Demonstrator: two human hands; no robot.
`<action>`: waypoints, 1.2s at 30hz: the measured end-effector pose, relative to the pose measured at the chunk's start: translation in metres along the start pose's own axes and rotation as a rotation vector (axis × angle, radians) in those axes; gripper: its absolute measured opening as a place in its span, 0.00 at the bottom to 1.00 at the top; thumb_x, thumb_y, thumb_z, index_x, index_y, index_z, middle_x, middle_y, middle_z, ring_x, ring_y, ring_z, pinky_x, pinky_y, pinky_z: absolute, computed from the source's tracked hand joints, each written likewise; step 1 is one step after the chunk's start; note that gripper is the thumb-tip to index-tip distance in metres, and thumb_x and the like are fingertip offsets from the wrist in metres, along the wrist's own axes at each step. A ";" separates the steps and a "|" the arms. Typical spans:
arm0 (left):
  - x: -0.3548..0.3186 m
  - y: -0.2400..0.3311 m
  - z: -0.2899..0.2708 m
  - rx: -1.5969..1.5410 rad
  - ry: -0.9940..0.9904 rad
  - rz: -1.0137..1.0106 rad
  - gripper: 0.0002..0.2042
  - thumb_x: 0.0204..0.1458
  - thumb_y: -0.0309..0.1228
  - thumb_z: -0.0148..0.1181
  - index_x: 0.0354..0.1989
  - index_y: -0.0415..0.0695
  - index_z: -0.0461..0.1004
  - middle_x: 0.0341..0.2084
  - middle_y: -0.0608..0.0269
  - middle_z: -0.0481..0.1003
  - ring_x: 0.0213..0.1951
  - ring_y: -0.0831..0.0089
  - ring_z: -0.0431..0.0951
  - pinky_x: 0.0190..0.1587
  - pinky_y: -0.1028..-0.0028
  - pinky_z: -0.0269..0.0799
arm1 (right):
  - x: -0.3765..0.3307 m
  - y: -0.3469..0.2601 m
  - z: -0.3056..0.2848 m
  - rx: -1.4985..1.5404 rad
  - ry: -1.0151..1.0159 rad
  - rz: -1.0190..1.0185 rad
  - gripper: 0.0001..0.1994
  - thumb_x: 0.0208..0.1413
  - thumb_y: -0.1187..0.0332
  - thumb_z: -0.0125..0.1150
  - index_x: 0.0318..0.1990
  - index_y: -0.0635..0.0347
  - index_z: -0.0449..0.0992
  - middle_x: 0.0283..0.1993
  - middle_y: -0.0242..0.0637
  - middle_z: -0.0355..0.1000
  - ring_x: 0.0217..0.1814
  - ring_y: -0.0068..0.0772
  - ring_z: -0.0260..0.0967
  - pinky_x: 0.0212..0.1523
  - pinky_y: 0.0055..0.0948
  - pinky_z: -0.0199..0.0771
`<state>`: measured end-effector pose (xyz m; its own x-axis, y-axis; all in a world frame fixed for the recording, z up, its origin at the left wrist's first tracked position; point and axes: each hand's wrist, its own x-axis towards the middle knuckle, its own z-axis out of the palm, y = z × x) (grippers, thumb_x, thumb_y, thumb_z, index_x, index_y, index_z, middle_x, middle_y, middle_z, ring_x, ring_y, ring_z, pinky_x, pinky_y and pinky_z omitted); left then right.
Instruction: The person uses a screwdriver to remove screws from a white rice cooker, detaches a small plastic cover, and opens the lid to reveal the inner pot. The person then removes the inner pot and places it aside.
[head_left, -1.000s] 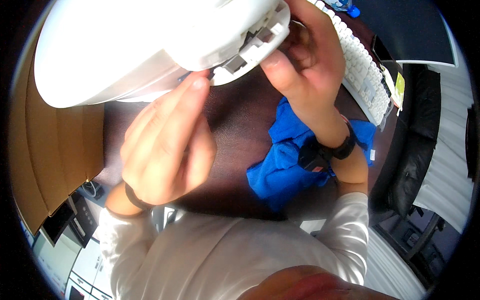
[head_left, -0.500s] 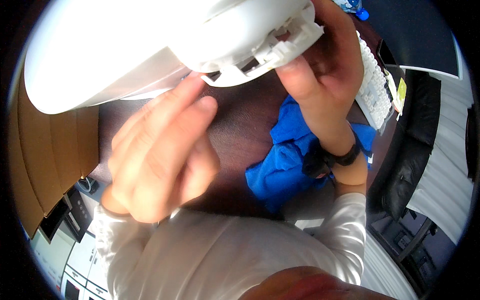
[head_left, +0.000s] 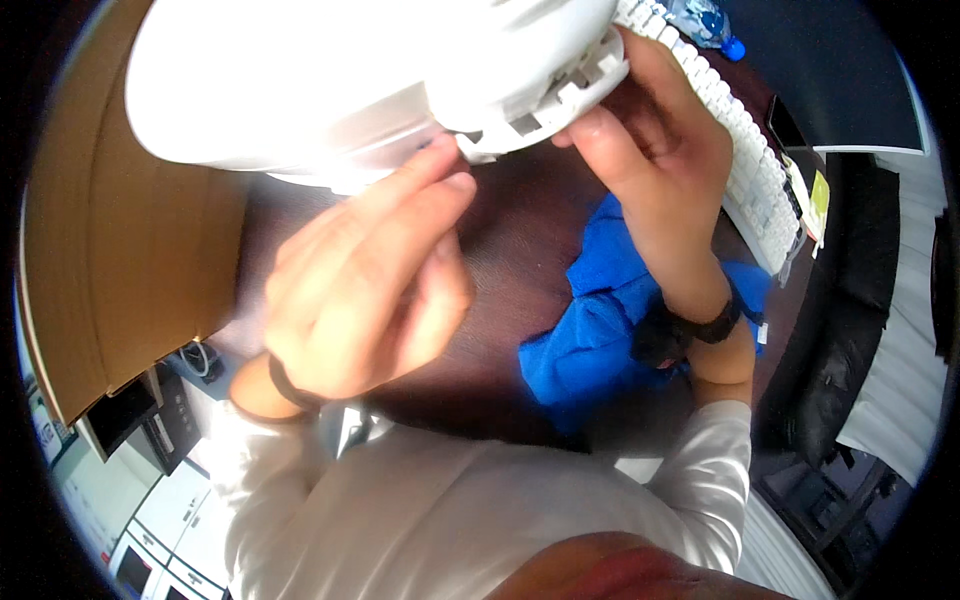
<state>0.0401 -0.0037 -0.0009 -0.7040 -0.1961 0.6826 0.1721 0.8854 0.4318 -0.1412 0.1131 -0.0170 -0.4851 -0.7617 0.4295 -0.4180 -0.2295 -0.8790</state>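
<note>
Here, the left hand (head_left: pixel 365 290) is half curled, fingertips at the smooth, round white plastic thing (head_left: pixel 300 80) above the brown table (head_left: pixel 515 240); I can't tell if they pinch. The right hand (head_left: pixel 665 155), nearly closed, holds its notched end (head_left: pixel 535 128), maybe for steadiness. Farther: soft, crumpled blue cloth (head_left: pixel 575 345), bumpy white keyboard (head_left: pixel 755 180).

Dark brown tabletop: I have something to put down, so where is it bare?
The tabletop looks bare between the left hand and the crumpled blue cloth. It is crowded on the right by the cloth and long white keyboard; the large white plastic housing blocks the upper left.
</note>
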 end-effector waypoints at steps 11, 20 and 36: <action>0.011 0.003 -0.023 0.654 0.152 0.199 0.23 0.43 0.34 0.70 0.48 0.39 0.72 0.48 0.53 0.73 0.55 0.58 0.68 0.60 0.64 0.59 | -0.003 -0.006 0.007 0.132 0.067 0.106 0.23 0.53 0.69 0.66 0.53 0.72 0.69 0.43 0.35 0.67 0.39 0.21 0.68 0.38 0.18 0.71; 0.030 -0.056 -0.025 0.813 0.161 0.447 0.34 0.36 0.51 0.71 0.51 0.45 0.73 0.50 0.60 0.73 0.54 0.62 0.69 0.59 0.61 0.53 | -0.002 -0.009 0.013 0.285 0.078 0.130 0.24 0.52 0.72 0.66 0.54 0.72 0.66 0.45 0.37 0.70 0.41 0.21 0.69 0.38 0.19 0.72; 0.030 -0.005 -0.004 0.750 0.151 0.043 0.29 0.41 0.51 0.68 0.50 0.48 0.74 0.50 0.62 0.72 0.54 0.65 0.67 0.60 0.61 0.49 | -0.005 -0.006 0.012 0.287 0.046 0.192 0.24 0.53 0.71 0.65 0.55 0.72 0.65 0.43 0.37 0.72 0.42 0.21 0.69 0.41 0.19 0.72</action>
<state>0.0208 -0.0161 0.0202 -0.5964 -0.1623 0.7861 -0.3541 0.9321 -0.0762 -0.1269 0.1108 -0.0161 -0.5703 -0.7812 0.2541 -0.0858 -0.2510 -0.9642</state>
